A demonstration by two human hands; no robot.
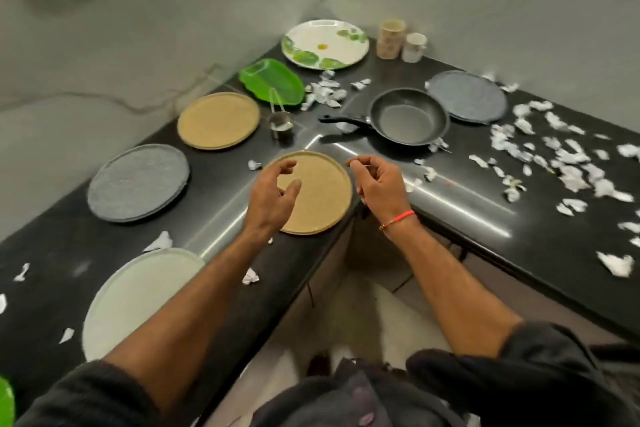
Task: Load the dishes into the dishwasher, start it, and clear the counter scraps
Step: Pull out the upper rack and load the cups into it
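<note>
A tan plate (320,199) lies at the inner corner of the black L-shaped counter (467,215). My left hand (273,192) hovers over its left side with fingers loosely curled and holds nothing. My right hand (379,182) hangs just right of the plate's rim, fingers relaxed and empty. Other dishes lie around: a second tan plate (219,120), a grey plate (138,182), a pale plate (138,298), a green leaf-shaped plate (272,80), a white leaf-print plate (325,44), a blue-grey plate (465,96) and a black frying pan (407,116).
Torn white paper scraps (568,158) litter the right arm of the counter, with more near the green plate (323,92) and a few on the left. A small steel cup (281,124) stands behind the near tan plate. Two cups (401,40) stand in the back corner.
</note>
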